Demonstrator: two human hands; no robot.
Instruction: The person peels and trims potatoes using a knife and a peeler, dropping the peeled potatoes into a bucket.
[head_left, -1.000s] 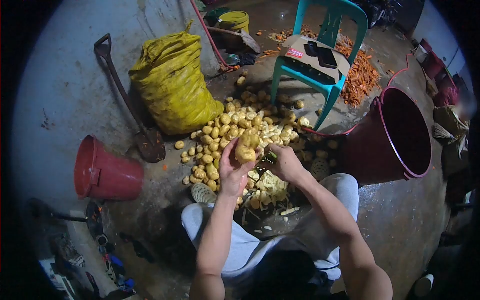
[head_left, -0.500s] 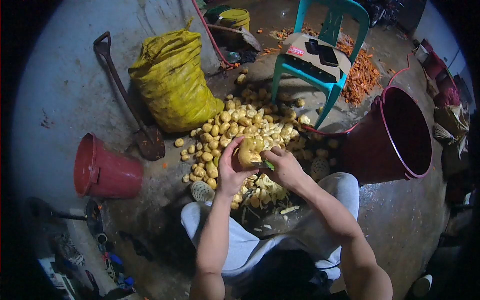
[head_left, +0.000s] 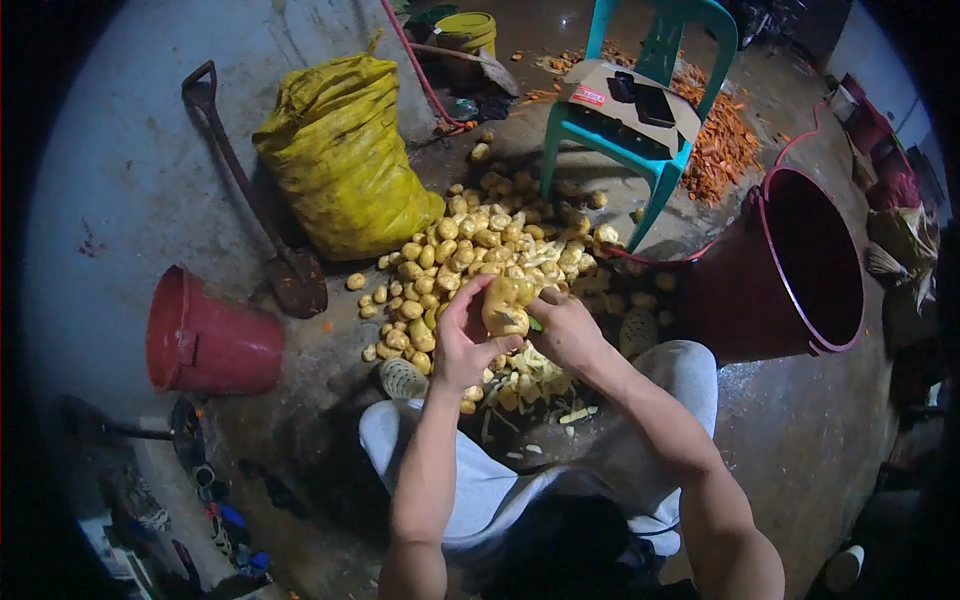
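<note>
My left hand is closed around a large, knobbly potato, partly peeled, held up over the pile. Against the potato's right side, my right hand grips a small green-handled blade. Most of this tool is hidden by the fingers, and I cannot tell whether it is a knife or a peeler. Below and beyond both hands spreads a heap of potatoes, some with skin and some pale. Peelings lie on the floor between my feet.
A full yellow sack leans by the wall beside a shovel. Red buckets stand left and right. A teal chair bears cardboard and a phone. Behind it lies an orange heap of peelings. A hose crosses the floor.
The potato has turned slightly in my left hand. The blade has shifted against it and shows less now. The whole view has moved a little.
</note>
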